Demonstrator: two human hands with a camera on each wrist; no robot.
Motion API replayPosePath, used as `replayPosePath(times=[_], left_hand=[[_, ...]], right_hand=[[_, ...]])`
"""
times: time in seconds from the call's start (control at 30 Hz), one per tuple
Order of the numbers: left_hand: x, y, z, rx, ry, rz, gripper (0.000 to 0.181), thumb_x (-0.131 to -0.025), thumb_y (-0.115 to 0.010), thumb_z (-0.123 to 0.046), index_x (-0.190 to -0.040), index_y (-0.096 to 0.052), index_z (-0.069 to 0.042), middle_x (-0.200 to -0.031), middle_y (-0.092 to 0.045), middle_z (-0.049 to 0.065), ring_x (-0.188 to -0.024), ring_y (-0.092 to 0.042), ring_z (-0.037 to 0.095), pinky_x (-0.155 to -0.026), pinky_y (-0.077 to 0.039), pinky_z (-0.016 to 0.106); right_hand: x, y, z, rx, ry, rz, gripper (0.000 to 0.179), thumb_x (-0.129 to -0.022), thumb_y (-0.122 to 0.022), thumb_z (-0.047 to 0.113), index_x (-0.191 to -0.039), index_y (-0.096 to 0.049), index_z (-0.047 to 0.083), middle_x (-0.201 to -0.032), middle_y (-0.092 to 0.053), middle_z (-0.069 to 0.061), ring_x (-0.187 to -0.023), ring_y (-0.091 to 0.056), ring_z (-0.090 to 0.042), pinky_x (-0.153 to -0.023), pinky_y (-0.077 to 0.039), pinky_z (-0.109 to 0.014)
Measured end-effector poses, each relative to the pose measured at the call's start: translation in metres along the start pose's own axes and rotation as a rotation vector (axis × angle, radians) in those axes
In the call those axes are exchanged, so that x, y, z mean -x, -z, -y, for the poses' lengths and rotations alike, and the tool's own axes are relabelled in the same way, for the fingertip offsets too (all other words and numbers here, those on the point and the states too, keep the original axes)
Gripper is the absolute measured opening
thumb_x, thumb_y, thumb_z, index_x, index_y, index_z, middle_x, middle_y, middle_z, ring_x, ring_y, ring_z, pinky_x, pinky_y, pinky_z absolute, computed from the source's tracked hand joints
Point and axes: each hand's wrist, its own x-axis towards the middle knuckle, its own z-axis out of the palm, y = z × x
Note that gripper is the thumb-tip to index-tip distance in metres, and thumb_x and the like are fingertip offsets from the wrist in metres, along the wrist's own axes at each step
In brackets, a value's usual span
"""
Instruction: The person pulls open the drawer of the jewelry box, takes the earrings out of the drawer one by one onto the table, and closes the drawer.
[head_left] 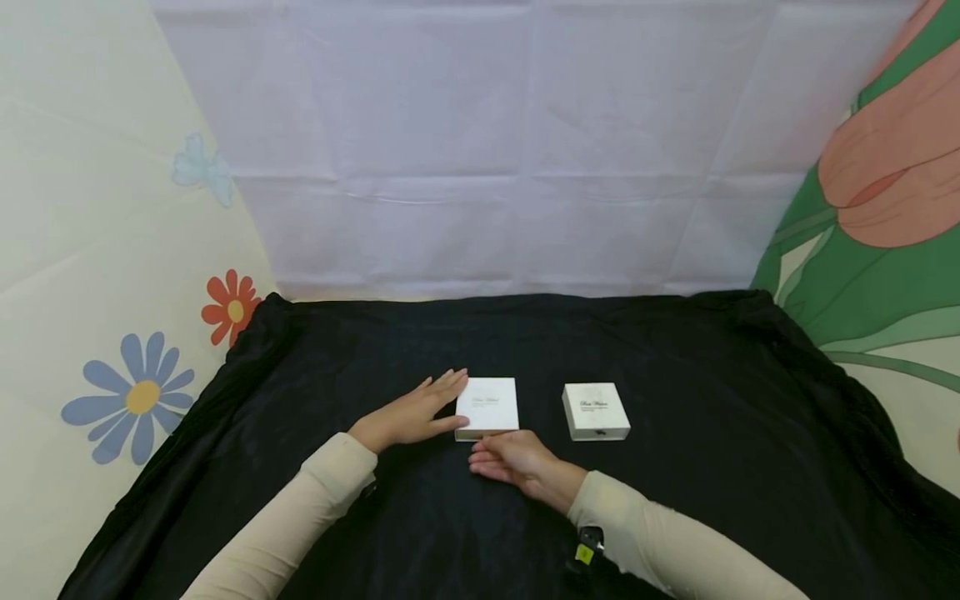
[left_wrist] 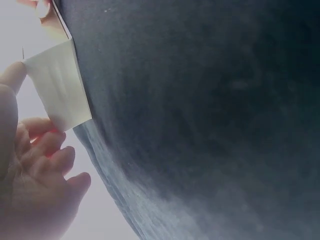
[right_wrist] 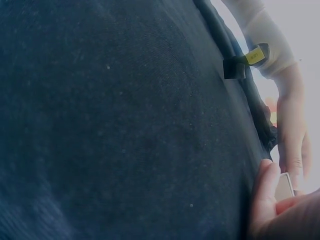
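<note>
A flat white box (head_left: 487,400) with small print on its lid lies on black cloth. My left hand (head_left: 412,415) holds its left side, thumb at the near corner and fingers toward the far corner. In the left wrist view, the box's pale side wall (left_wrist: 61,85) shows between my left thumb and fingers. My right hand (head_left: 525,467) is at the near face, palm turned partly up and fingers bent, with a fingertip (left_wrist: 43,8) against that face. I cannot tell whether it pinches anything there. The right wrist view shows a sliver of the box (right_wrist: 284,187) beyond my right fingers.
A second white box (head_left: 597,411), with darker lettering and a small dark pull on its near face, sits to the right. Black cloth (head_left: 712,400) covers the table. Behind it hangs a white sheet (head_left: 517,150), with flower-patterned hangings (head_left: 75,275) at the sides.
</note>
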Motion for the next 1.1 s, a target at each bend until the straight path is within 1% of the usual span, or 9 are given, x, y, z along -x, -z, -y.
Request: replayPosePath(times=[0.07,0.3,0.47,0.8,1.1], left_hand=[[-0.0004,-0.0010,0.0011,-0.004,-0.003,-0.006,0.079,-0.097,-0.045,-0.055,-0.153,-0.019,-0.006,-0.160,-0.016,0.006,-0.147,-0.011,0.025,-0.116,-0.013,0.053],[0.0033,0.0028,-0.0017,-0.029,0.028,0.000,0.079,-0.096,-0.046,-0.054,-0.153,-0.018,-0.008,-0.160,-0.014,0.003,-0.147,-0.010,0.022,-0.117,-0.011,0.051],[0.0026,0.0024,-0.0028,-0.033,0.011,-0.005,0.078,-0.097,-0.046,-0.053,-0.153,-0.019,-0.007,-0.160,-0.016,0.005,-0.147,-0.012,0.024,-0.116,-0.012,0.053],[0.0017,0.0020,-0.0048,-0.043,0.020,0.005,0.078,-0.097,-0.046,-0.053,-0.153,-0.018,-0.007,-0.160,-0.015,0.005,-0.147,-0.011,0.024,-0.116,-0.012,0.053],[0.0026,0.0033,-0.0050,-0.061,0.022,0.013,0.078,-0.097,-0.044,-0.054,-0.154,-0.016,-0.008,-0.160,-0.012,0.004,-0.147,-0.010,0.023,-0.116,-0.012,0.053]], right_hand=[[-0.0008,0.0004,-0.0004,0.003,-0.006,-0.004,0.025,-0.098,-0.049,0.004,-0.111,-0.059,-0.014,-0.074,-0.068,-0.006,-0.068,-0.069,-0.012,-0.066,-0.057,-0.025],[-0.0005,0.0008,-0.0010,0.015,-0.005,0.005,0.027,-0.099,-0.048,0.005,-0.112,-0.059,-0.016,-0.075,-0.069,-0.007,-0.069,-0.070,-0.013,-0.068,-0.057,-0.025],[0.0002,0.0016,-0.0023,0.015,-0.007,0.003,0.027,-0.100,-0.048,0.006,-0.111,-0.059,-0.015,-0.075,-0.069,-0.006,-0.069,-0.069,-0.012,-0.067,-0.057,-0.025],[0.0056,0.0017,-0.0038,0.017,-0.008,0.016,0.027,-0.099,-0.048,0.006,-0.111,-0.059,-0.016,-0.075,-0.069,-0.007,-0.069,-0.069,-0.012,-0.069,-0.057,-0.025],[0.0060,0.0019,-0.0053,0.024,-0.021,0.018,0.027,-0.100,-0.047,0.005,-0.110,-0.060,-0.016,-0.073,-0.068,-0.005,-0.068,-0.069,-0.011,-0.067,-0.057,-0.024]])
